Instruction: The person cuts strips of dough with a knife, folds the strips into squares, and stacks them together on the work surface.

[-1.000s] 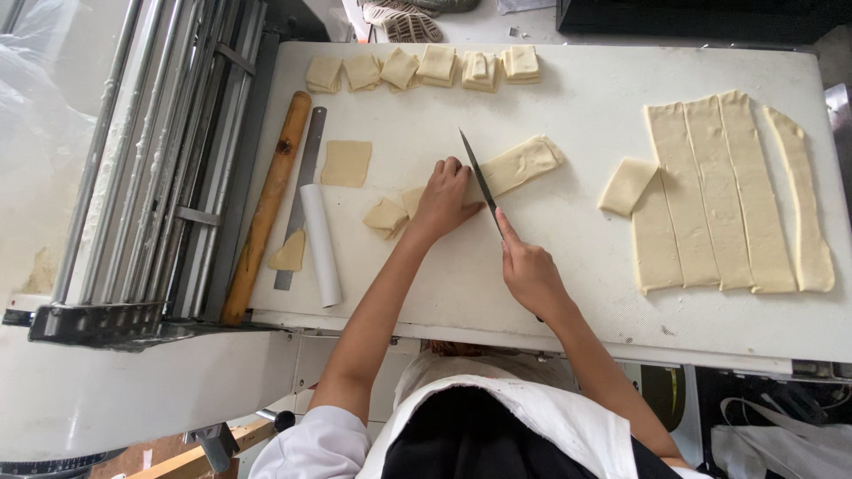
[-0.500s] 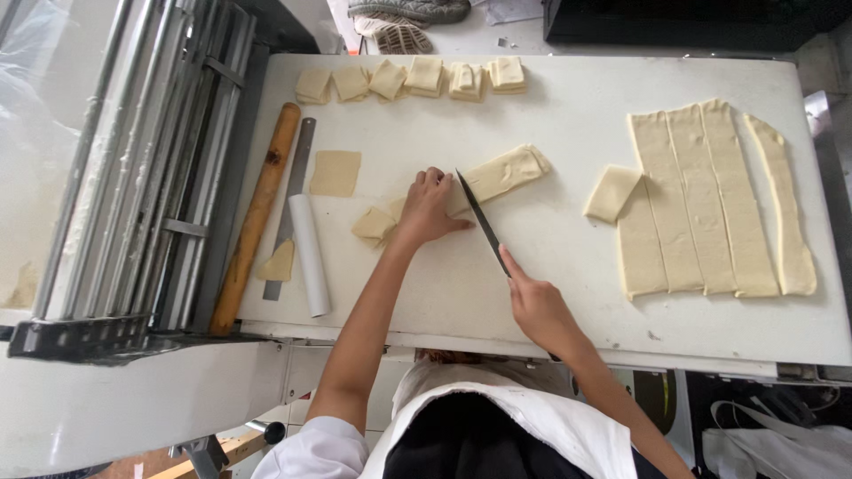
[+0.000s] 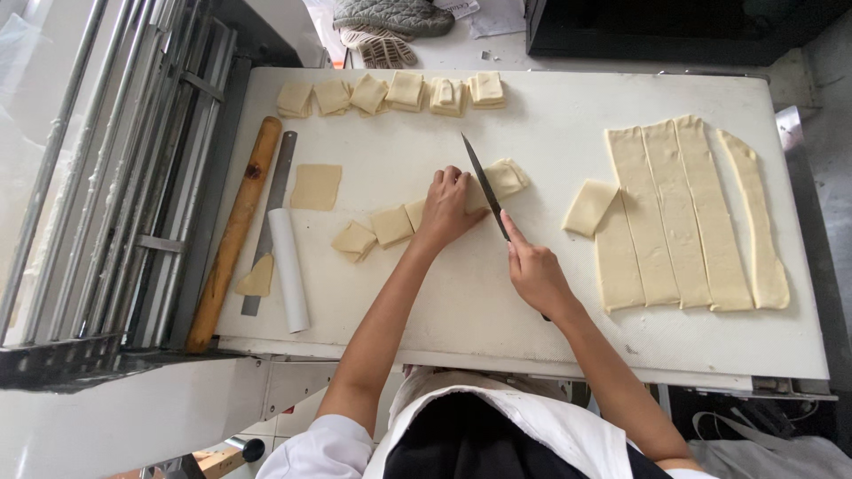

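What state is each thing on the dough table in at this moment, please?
Left hand: pressed flat on the folded dough strip.
Right hand: gripping the knife, blade down across the strip.
Cut pieces: lying loose left of the hand.
Row of folded squares: lined up along the far edge.
Dough sheet: sliced into long strips, flat.
Rolling pin: lying idle at the left.

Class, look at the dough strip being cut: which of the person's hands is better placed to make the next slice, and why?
The right hand: its grip is on the black-handled kitchen knife, whose blade lies across the pale folded dough strip. The left hand presses flat on the strip, steadying it.
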